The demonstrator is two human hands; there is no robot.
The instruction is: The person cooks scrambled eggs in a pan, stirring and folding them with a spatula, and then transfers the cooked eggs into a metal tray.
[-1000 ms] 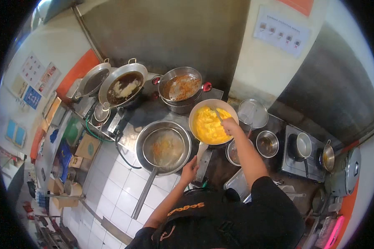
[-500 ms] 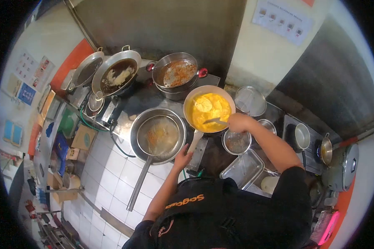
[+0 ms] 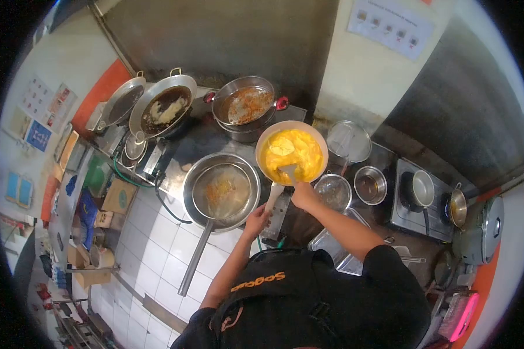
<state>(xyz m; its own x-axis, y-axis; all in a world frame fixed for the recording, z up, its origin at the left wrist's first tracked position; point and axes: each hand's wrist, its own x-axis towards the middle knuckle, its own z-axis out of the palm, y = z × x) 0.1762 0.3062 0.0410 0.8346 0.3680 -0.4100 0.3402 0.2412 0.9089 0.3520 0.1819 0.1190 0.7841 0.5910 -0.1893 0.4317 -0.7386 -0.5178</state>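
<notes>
A frying pan [image 3: 325,144] with a pale rim stands on the stove, with yellow egg [image 3: 306,152] spread over its inside. My left hand [image 3: 258,220] is closed around the pan's light-coloured handle [image 3: 275,196]. In my right hand [image 3: 304,195] is a grey spatula [image 3: 288,170], its blade touching the egg near the pan's front edge. The egg looks partly set, with folds and wet patches. Left of the pan, a long-handled strainer [image 3: 200,256] rests in a large metal bowl [image 3: 189,200].
Behind sits a pot with red handles [image 3: 241,123]. Two woks with dark oil are at the far left, the nearer wok [image 3: 180,78] holding pale frying food. To the right are a metal bowl [image 3: 371,185], a wire basket [image 3: 339,244] and a small saucepan [image 3: 422,189].
My right hand has moved left and toward me with the spatula, from the pan's right side to its front edge. My left hand stays on the handle.
</notes>
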